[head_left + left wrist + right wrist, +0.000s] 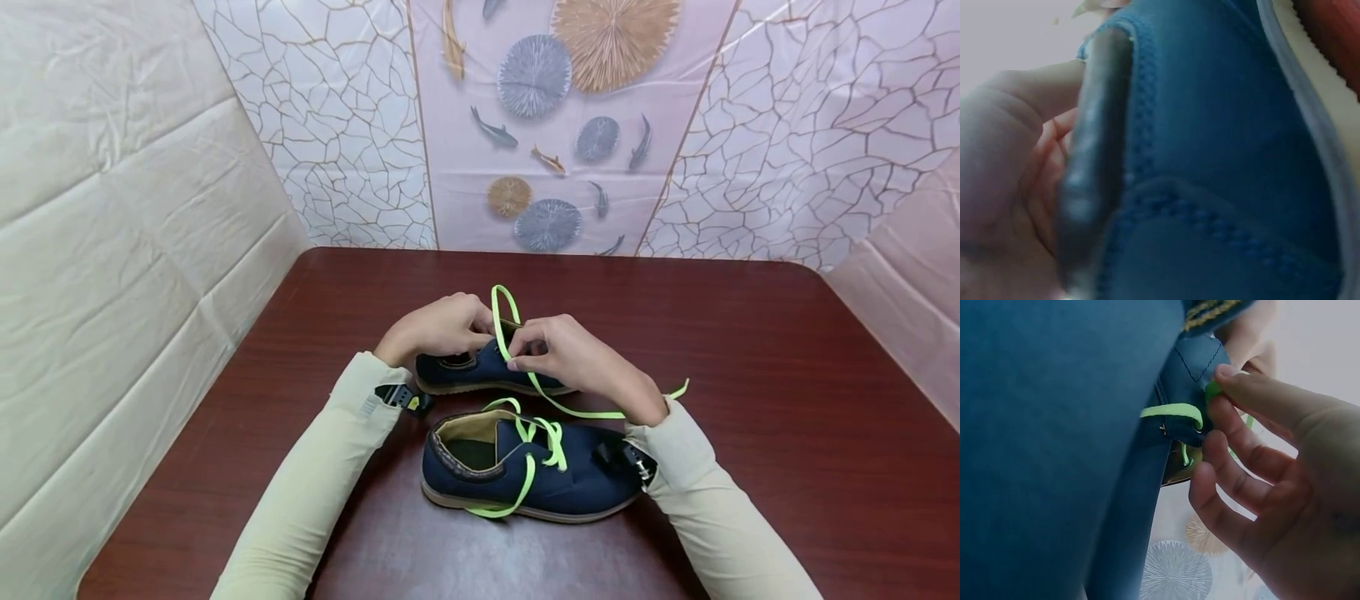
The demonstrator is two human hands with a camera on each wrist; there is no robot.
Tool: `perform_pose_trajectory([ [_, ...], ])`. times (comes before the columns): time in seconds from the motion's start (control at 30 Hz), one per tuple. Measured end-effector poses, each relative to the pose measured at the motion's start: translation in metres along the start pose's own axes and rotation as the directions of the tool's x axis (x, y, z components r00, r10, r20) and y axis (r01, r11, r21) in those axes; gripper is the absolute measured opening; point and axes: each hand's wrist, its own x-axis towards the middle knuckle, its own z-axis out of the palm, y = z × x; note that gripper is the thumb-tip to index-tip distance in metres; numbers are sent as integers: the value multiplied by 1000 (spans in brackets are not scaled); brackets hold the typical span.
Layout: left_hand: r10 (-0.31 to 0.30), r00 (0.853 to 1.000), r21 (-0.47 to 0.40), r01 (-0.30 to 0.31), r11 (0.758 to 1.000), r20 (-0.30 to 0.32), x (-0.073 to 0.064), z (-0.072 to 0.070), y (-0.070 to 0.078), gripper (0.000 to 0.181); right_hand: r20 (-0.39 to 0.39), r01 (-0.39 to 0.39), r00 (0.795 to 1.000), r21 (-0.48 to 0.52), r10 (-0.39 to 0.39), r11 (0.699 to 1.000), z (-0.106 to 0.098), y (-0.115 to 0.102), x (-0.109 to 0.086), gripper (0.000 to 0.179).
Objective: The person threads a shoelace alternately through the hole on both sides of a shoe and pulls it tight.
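Flat looped lace, stitched navy shoe

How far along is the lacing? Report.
Done, seemingly: the near shoe has green lace threaded in. In hand: the right hand's fingers pinch the second lace at the far shoe. Remaining, probably: threading its long trailing length, then tying.
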Motion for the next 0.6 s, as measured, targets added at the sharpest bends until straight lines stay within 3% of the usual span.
perform_pose_trajectory([
  [0.2,-155,986,130,162,978,-65,-6,-7,15,23,59,-8,998,9,7,1000,-1,0,2,3],
  [0.4,-255,957,117,271,955,-135,-11,-13,22,21,74,-30,997,-15,31,999,-2,-1,2,8],
  [0.6,-341,912,62,363,930,-227,-16,-19,22,18,85,-38,996,1,37,999,-2,-3,1,8],
])
